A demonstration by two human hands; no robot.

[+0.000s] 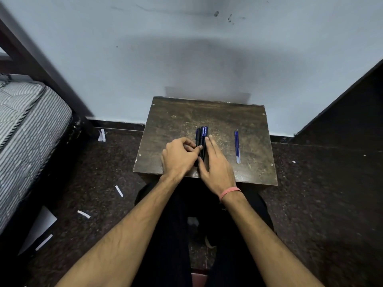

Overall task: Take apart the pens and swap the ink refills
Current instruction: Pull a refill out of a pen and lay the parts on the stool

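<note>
right now a small bundle of pens [201, 139] lies near the middle of a worn, dark wooden table [170, 121], the pens side by side and running from the near edge toward the far edge by the wall. two of them show blue caps at the far end; the rest look black, and the exact count is hard to tell.

the left hand [179, 156] sits on the left side of the bundle, fingers curled in, fingertips and thumb touching the nearest black pen as if pinching it. the right hand [216, 162] lies on the right side, fingers straight and close together, flat against the table with the forefinger's side touching the bundle; it grips nothing. a pink band [230, 192] circles the right wrist.

well apart from the bundle, toward the table's right edge, two loose ink refills [237, 146] lie touching each other, parallel to the pens, blue along most of their length and pale at the near end.

beyond the table's left edge a striped mattress [27, 125] rests on a dark frame, and white paper scraps [84, 214] are scattered on the speckled dark floor [321, 193]. the table's far edge stands against a pale blue wall [186, 48].
</note>
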